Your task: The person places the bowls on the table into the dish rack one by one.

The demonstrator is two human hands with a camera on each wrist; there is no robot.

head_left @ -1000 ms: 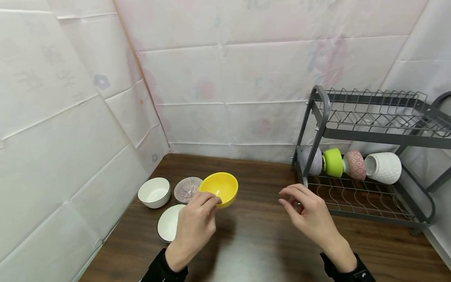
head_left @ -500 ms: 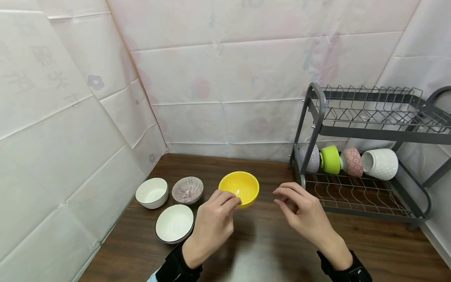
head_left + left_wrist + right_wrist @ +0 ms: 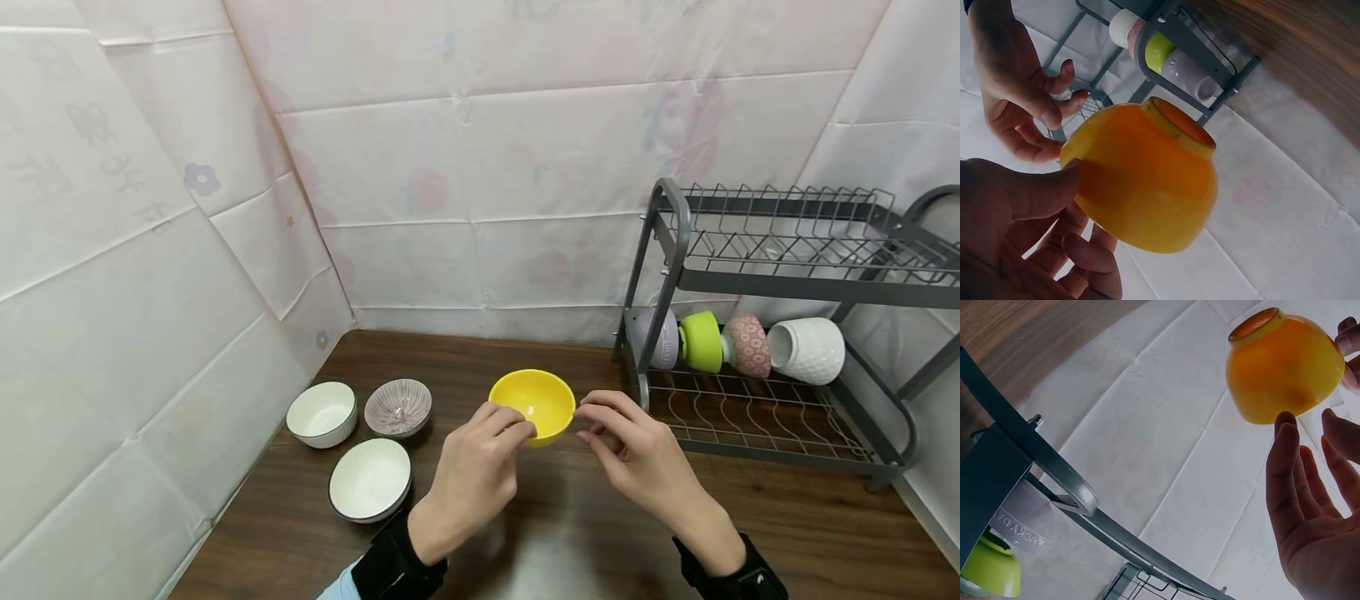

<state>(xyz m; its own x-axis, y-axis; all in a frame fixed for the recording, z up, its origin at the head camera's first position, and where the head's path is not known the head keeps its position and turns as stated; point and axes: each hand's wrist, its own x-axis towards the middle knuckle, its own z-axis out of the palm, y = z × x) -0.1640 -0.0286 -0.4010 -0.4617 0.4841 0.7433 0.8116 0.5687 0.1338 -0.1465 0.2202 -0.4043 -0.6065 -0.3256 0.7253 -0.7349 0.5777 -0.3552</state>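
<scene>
A yellow bowl (image 3: 538, 398) is held up over the table, pinched at its near rim by my left hand (image 3: 480, 471). Its round foot and glossy outside show in the left wrist view, where my thumb (image 3: 1047, 192) lies against the wall of the bowl. My right hand (image 3: 648, 457) is just right of the bowl, fingertips right at its rim and holding nothing. In the right wrist view the fingers (image 3: 1284, 469) of that hand are loosely bent, with a gap between them and the thumb.
Left on the wooden table (image 3: 540, 533) stand two white bowls, one behind (image 3: 322, 414) and one nearer (image 3: 371, 481), beside a striped bowl (image 3: 399, 407). A two-tier dish rack (image 3: 817, 287) at right holds purple, green (image 3: 702, 342), pink (image 3: 748, 346) and white (image 3: 816, 352) dishes below.
My left hand has carried the yellow bowl rightward, away from the other bowls and up to my right hand. My right hand has shifted slightly left.
</scene>
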